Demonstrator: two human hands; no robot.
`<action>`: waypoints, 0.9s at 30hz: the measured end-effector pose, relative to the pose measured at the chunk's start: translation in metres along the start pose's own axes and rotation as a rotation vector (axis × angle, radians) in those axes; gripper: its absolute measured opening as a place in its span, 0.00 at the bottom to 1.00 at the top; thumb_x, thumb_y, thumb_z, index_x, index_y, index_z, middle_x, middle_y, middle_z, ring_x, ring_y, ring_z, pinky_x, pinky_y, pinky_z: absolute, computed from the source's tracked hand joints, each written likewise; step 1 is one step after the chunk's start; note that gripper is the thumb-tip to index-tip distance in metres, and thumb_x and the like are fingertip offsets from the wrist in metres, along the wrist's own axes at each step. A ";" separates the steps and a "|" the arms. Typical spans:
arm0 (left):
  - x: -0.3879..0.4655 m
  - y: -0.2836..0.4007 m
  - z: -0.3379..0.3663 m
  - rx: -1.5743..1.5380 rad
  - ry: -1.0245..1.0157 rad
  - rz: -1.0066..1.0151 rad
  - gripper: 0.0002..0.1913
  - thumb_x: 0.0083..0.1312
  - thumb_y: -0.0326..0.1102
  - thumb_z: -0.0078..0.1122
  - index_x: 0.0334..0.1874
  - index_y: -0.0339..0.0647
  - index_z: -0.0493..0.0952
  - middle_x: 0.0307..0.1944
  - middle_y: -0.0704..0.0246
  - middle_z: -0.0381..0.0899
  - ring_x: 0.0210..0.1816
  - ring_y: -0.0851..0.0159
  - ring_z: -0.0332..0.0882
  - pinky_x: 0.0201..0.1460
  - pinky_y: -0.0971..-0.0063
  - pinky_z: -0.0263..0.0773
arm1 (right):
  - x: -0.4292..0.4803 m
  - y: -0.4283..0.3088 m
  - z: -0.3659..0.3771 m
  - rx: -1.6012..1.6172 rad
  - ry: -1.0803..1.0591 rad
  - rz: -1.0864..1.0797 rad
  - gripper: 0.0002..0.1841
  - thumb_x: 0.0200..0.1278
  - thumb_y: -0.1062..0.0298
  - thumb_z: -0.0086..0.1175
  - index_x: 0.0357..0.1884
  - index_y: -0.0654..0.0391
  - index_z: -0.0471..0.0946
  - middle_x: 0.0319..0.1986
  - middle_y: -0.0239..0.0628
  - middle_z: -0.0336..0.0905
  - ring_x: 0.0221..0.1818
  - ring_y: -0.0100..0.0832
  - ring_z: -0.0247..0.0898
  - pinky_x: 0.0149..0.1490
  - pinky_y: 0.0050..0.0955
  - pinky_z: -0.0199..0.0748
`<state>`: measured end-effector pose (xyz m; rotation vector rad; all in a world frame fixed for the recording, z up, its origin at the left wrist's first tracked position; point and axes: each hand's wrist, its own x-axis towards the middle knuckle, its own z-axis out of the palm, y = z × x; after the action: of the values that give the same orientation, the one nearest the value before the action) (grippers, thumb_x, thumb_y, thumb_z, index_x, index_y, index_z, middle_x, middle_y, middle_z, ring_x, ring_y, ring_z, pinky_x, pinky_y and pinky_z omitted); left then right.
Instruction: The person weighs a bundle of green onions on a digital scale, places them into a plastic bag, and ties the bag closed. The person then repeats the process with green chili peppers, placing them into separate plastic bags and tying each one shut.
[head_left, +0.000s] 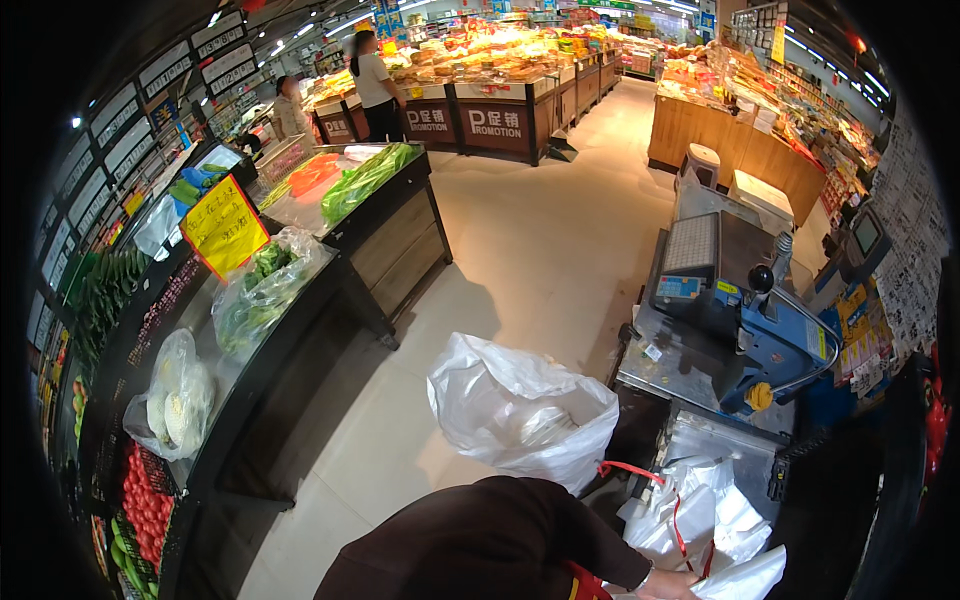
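Observation:
At the bottom edge my left hand (666, 585) reaches out of a dark sleeve and touches a heap of white plastic bags (679, 506). Its fingers are partly cut off by the frame, so their grip is unclear. A red string (679, 525) winds over these bags and runs close to my fingertips. My right hand is out of view. Left of the heap, a large white plastic sack (517, 409) gapes with its mouth upward, pale folded material inside. Part of a red apron with yellow trim (587, 583) shows under my arm.
A weighing scale (694, 247) and a blue bag-sealing machine (787, 330) stand on the right counter. Across the aisle, a black-edged produce stand (300, 307) holds bagged cauliflower (174, 405) and bagged greens (259, 300). Two people (373, 82) stand near the promotion displays (491, 124).

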<state>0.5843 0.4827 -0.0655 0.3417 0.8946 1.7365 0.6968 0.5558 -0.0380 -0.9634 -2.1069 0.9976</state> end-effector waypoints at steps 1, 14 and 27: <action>-0.002 0.002 0.001 0.002 0.008 -0.006 0.33 0.63 0.48 0.59 0.61 0.32 0.58 0.55 0.65 0.64 0.57 0.69 0.59 0.60 0.76 0.57 | 0.000 0.001 0.000 -0.013 0.009 -0.009 0.27 0.55 0.69 0.59 0.57 0.65 0.67 0.48 0.44 0.72 0.52 0.33 0.67 0.56 0.27 0.66; -0.026 0.029 0.003 -0.376 0.019 -0.060 0.15 0.65 0.31 0.54 0.52 0.32 0.69 0.44 0.65 0.76 0.45 0.67 0.76 0.50 0.69 0.73 | 0.005 -0.031 -0.035 0.388 -0.077 0.379 0.09 0.64 0.71 0.51 0.43 0.66 0.74 0.32 0.29 0.71 0.34 0.19 0.62 0.40 0.18 0.62; -0.015 -0.002 -0.005 -0.201 0.132 0.015 0.18 0.63 0.22 0.51 0.56 0.31 0.70 0.52 0.51 0.73 0.52 0.56 0.74 0.54 0.69 0.70 | 0.001 -0.067 -0.038 0.310 -0.117 0.039 0.44 0.41 0.76 0.67 0.63 0.61 0.55 0.53 0.44 0.63 0.55 0.38 0.65 0.57 0.31 0.67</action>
<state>0.5879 0.4672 -0.0670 0.1020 0.8041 1.8610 0.7014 0.5405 0.0370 -0.8087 -1.9540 1.3817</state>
